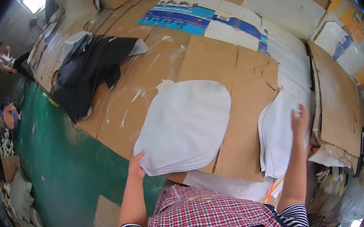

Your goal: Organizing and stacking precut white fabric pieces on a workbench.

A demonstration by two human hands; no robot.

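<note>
A stack of white rounded sheets (186, 122), fabric or thin foam, lies on the cardboard-covered table in front of me. Its lower left corner is pinched by my left hand (137, 165), thumb on top and the other fingers hidden. To the right is a second pile of white sheets (275, 134) with curved edges. Over that pile's right side my right hand (299, 121) is raised, fingers apart and slightly blurred, with nothing visible in it.
Dark fabric pieces (97, 65) lie heaped at the far left of the cardboard-covered table (211, 57). A cardboard box (338, 101) stands along the right side. Below the left edge is a green floor (59, 170). Two people (5, 59) are in the left background.
</note>
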